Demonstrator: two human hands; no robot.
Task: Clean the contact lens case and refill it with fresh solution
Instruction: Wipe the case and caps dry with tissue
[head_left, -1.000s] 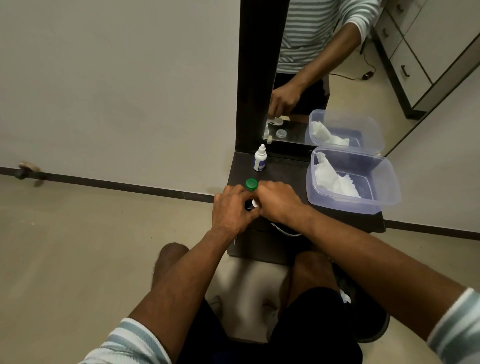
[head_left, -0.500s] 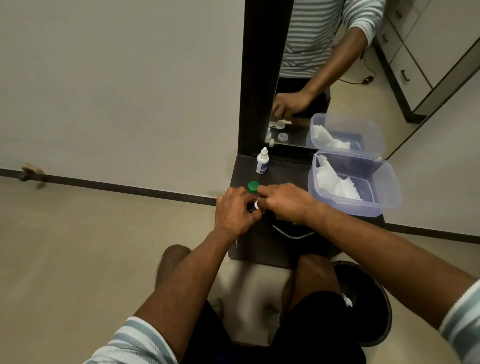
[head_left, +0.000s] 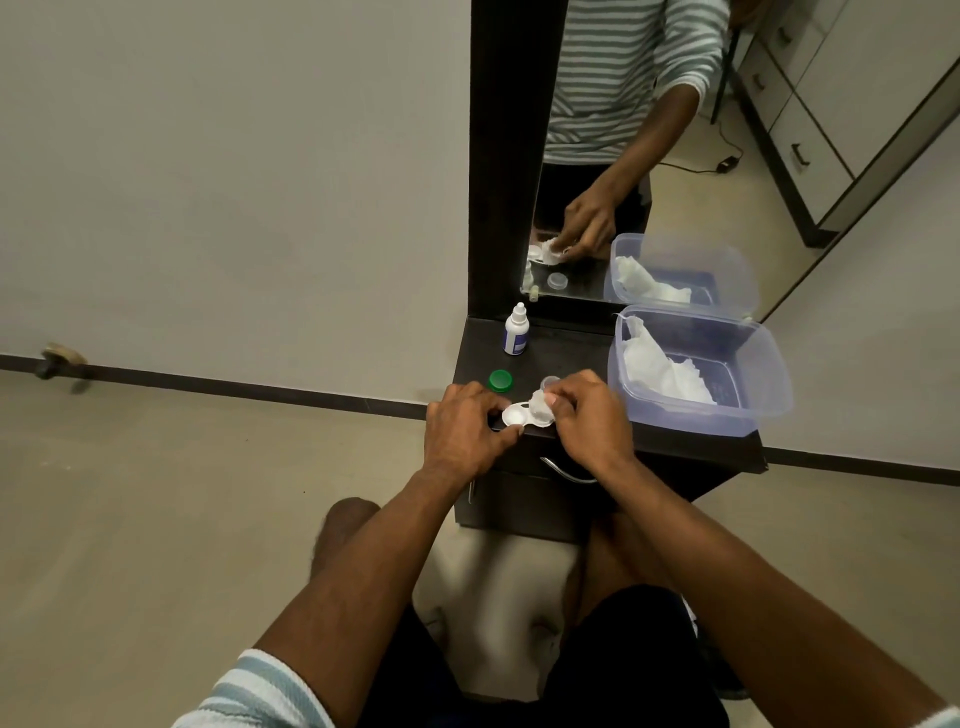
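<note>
Contact lens case (head_left: 524, 414), white, small, judged light, rigid and slippery, sitting centre frame over the counter (head_left: 561, 358) edge: left hand (head_left: 462, 428) pinching its open well, right hand (head_left: 589, 415) closing its grip on a tissue wad at the other well.

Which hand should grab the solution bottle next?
Probably the left hand: the solution bottle stands on its side, though it steadies the lens case. The right hand is busy wiping with tissue.
</note>
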